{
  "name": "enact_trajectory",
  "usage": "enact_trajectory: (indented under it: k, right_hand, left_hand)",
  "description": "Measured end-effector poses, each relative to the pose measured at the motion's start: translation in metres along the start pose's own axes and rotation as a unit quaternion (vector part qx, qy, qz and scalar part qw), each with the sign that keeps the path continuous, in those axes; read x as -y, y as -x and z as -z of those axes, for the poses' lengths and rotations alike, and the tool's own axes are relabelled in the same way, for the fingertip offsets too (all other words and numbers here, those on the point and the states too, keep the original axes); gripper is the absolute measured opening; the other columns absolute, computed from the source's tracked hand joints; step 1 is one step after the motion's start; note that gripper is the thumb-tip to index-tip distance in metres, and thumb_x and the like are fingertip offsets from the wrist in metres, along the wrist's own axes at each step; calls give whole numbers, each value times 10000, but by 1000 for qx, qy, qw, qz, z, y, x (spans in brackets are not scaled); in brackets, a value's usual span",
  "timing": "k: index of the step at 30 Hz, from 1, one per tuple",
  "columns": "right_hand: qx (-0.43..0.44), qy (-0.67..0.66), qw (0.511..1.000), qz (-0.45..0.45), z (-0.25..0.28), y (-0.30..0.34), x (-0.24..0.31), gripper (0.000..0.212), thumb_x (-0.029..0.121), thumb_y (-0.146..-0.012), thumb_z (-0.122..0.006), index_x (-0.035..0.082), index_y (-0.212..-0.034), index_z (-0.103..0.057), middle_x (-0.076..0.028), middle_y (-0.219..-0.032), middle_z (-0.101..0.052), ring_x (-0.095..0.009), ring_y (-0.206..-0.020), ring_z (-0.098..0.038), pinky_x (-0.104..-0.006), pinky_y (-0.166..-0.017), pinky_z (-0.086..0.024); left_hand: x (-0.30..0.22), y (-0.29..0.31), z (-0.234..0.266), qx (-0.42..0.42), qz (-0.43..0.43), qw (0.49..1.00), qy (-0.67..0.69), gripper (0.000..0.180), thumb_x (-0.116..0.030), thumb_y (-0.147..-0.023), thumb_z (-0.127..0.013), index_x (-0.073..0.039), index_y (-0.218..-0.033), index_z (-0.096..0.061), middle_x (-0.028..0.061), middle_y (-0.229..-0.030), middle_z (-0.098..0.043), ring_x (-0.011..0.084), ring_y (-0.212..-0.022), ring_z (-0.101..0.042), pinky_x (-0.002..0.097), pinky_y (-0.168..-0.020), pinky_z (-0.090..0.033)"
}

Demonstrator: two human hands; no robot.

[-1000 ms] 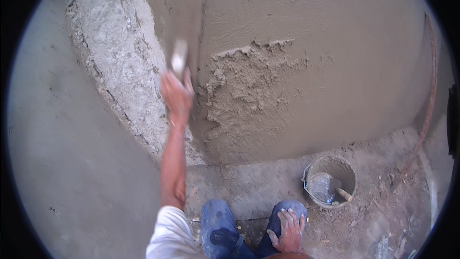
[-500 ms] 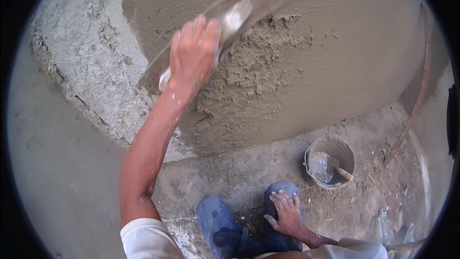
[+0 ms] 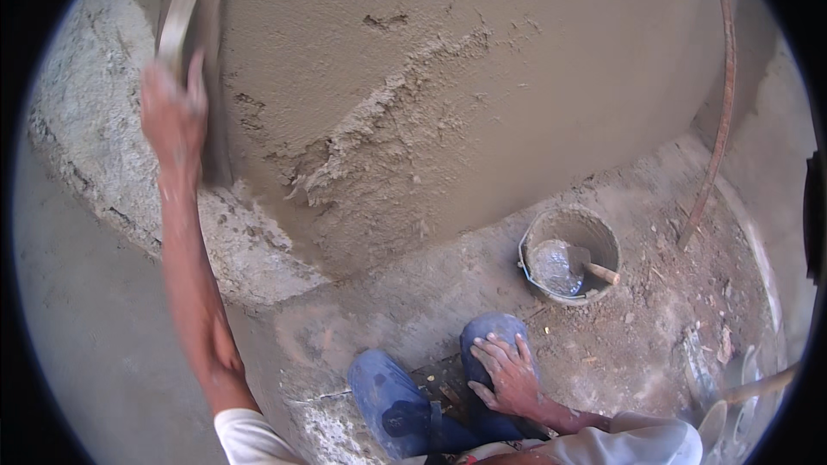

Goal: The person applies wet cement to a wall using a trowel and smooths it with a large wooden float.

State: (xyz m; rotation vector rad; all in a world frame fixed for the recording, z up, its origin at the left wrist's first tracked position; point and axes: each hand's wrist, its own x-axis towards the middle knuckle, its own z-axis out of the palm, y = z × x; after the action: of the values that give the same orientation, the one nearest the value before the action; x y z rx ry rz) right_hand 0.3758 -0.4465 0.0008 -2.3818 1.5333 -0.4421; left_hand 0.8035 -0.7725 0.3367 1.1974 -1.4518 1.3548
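My left hand [image 3: 175, 125] is closed around the pale handle of a long plastering float [image 3: 214, 86], at the upper left. The float looks blurred and stands nearly upright against the wall, where wet grey mortar [image 3: 379, 151] meets a rough whitish strip [image 3: 95, 120]. Part of the handle is hidden by my fingers. A rough ridge of mortar runs slantwise to the right of the float, with smoother mortar beyond it. My right hand [image 3: 510, 375] lies with fingers spread on my right knee, on the blue trouser leg [image 3: 493, 329], and holds nothing.
A bucket [image 3: 610, 237] stands right of my knees; in it are a wooden-handled trowel [image 3: 600, 273] and some water. A thin reddish-brown hose or rod [image 3: 724, 77] leans at the right. At the lower right lies a wooden handle [image 3: 762, 385] beside metal pieces. Dirt and debris cover the ledge.
My left hand has swept the float leftward and turned it from a slant to nearly upright. The mortar it passed over now shows a narrower ridge. My right hand stays on the knee.
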Motion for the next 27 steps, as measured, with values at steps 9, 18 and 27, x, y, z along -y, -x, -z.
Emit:
enact_trajectory:
  k: [9,18,27]
  right_hand:
    - [26,-12,999,-31,-17,-23,1,704,425,-874,-764,93,-1458,-555,-63,-1541,-506,-265,-1494,-401,-622,-1241,-197]
    - [43,-12,998,-37,-8,-1,-1,682,417,-879,-754,90,-1449,-571,-58,-1542,-512,-273,-1483,-409,-638,-1234,-181]
    - [34,-23,999,-26,-2,-4,-13,682,416,-887,-749,85,-1455,-570,-64,-1551,-502,-280,-1491,-395,-646,-1221,-212]
  left_hand:
    - [-170,-10,-31,175,-228,954,88,187,-196,-968,-652,-120,-1135,-614,104,-1102,-673,213,-992,-665,391,-756,-559]
    - [-15,219,11,235,-216,946,49,137,-145,-948,-667,-78,-1060,-624,112,-1096,-642,232,-974,-617,427,-806,-510]
    - [-66,13,-17,88,-120,989,25,308,-345,-1021,-671,-59,-1133,-644,132,-1073,-699,231,-866,-685,358,-710,-590]
